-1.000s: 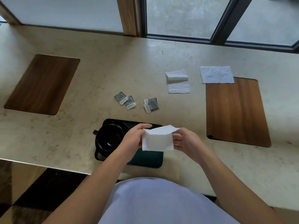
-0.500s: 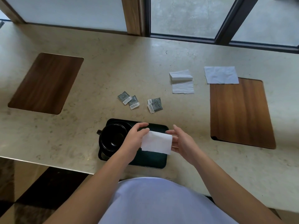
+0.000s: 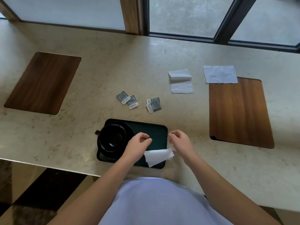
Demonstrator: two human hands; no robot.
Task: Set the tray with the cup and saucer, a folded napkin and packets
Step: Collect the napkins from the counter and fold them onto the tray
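So from my feed the folded white paper napkin (image 3: 158, 156) is over the dark rectangular tray's (image 3: 151, 127) near right corner. Left hand (image 3: 138, 146) and right hand (image 3: 181, 141) both curled above it; can't tell what's gripped.

1. A pale, speckled stone worktop (image 3: 113, 65) fills the middle of the frame, its near edge running along the lower left.
2. A dark wood mat (image 3: 43, 82) lies on it at the left, set at a slant.
3. A second wood mat (image 3: 239, 112) lies at the right.
4. Windows with dark frames (image 3: 227, 21) run along the top, beyond the worktop's far edge.
5. A wooden post (image 3: 130, 13) stands at top centre, between the panes.
6. Dark and light floor tiles (image 3: 32, 200) show at the lower left.
7. A pale lilac shirt (image 3: 155, 203) fills the bottom centre.
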